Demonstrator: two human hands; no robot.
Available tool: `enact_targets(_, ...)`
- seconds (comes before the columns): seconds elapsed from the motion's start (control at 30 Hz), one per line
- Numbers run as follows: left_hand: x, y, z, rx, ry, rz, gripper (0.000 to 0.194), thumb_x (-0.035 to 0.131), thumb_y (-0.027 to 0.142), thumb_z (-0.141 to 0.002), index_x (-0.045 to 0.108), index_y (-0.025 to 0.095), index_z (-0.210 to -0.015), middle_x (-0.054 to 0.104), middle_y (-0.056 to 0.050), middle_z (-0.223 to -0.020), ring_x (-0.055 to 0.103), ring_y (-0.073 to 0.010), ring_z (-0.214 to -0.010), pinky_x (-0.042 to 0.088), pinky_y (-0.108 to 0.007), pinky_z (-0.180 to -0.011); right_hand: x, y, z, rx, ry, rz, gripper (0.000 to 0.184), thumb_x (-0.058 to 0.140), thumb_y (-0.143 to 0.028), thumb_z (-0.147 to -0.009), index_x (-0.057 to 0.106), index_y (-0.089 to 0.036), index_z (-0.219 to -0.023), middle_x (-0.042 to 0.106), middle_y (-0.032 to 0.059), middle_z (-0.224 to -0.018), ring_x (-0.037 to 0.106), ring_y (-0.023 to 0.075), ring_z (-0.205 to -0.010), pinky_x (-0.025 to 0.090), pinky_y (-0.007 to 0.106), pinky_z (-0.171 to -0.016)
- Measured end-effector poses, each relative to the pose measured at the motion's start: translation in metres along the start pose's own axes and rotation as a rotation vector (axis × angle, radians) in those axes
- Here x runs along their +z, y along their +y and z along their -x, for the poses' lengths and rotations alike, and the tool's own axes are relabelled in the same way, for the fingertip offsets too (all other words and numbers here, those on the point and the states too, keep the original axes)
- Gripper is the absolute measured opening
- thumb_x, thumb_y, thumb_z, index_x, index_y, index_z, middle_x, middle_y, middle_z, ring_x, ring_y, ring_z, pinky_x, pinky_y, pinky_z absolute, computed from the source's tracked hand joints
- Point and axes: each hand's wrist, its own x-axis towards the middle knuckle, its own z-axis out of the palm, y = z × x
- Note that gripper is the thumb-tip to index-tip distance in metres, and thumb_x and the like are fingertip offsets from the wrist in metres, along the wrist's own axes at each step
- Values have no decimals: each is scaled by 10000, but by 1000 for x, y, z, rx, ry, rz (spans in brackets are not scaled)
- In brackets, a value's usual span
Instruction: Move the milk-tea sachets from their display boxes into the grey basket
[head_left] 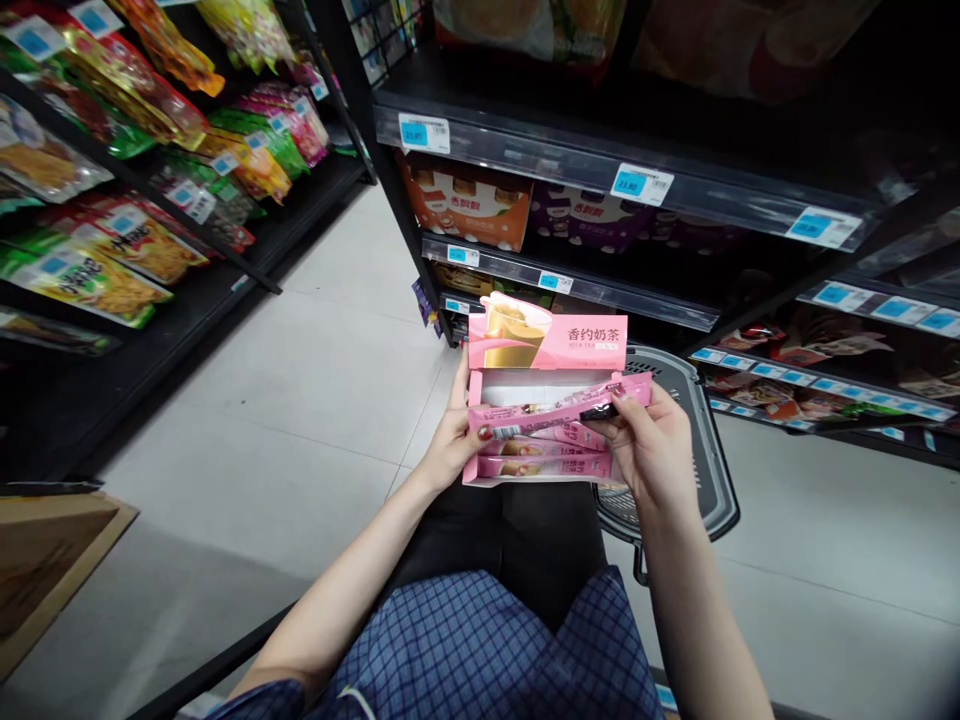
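A pink milk tea box (592, 340) is open in front of me, its printed lid raised at the back. Several pink stick sachets (544, 467) lie in it. My left hand (454, 430) grips the box at its left side, with the thumb over the front touching the end of a lifted sachet. That milk tea sachet (559, 410) slants across the box opening. Its right end is pinched between the thumb and fingers of my right hand (656, 440). The left fingers behind the box are mostly hidden.
Under the box, to the right, a grey shopping basket (716, 450) stands on the tiled floor (330, 400). Dark shelves (525, 165) with boxed drinks rise ahead. Bagged snacks (90, 270) fill a rack at left. A cardboard carton (90, 530) sits at lower left.
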Motion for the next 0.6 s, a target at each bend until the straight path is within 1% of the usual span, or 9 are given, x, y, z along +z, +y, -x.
enact_targets(0.07,2,1,-1,75,31,-72,432,581,548,-774,563,201,-516,554,-70,-1291,311,-316,-1346,274,-387,-1089,1,2,1,9,0,23,247,691,-305,-715,573,-182,-894,654,16,-872,633,128,-671,592,295,-604)
enact_targets(0.13,4,2,-2,107,45,-84,430,543,485,-825,552,204,-500,539,-36,-1311,279,-292,-1366,248,-383,-1110,-1,2,2,7,13,69,239,693,-301,-712,558,-192,-876,642,4,-830,637,140,-663,591,305,-584)
enact_targets(0.27,5,1,-4,77,60,-28,401,568,473,-811,586,198,-520,463,15,-1387,204,-302,-1399,204,-395,-1146,-8,-3,3,-13,38,191,268,723,-307,-681,541,-214,-855,626,-14,-753,635,155,-595,573,312,-515)
enact_targets(0.4,5,1,-5,133,53,-3,364,577,417,-826,600,196,-538,313,89,-1482,132,-258,-1428,129,-356,-1178,-12,-10,5,3,-10,337,276,744,-337,-667,529,-220,-793,615,-23,-596,619,178,-497,563,348,-512)
enact_targets(0.5,5,2,-5,150,56,-27,317,583,397,-830,641,208,-581,253,128,-1502,123,-244,-1431,126,-342,-1181,-12,-13,9,-38,18,438,270,751,-330,-658,515,-223,-732,623,-15,-630,637,191,-521,559,354,-525)
enact_targets(0.6,7,4,-5,144,77,-49,262,596,392,-822,691,225,-645,231,135,-1510,142,-243,-1428,135,-339,-1181,-14,-11,11,-92,63,577,244,724,-338,-691,514,-218,-722,630,-4,-693,655,197,-560,552,351,-540)
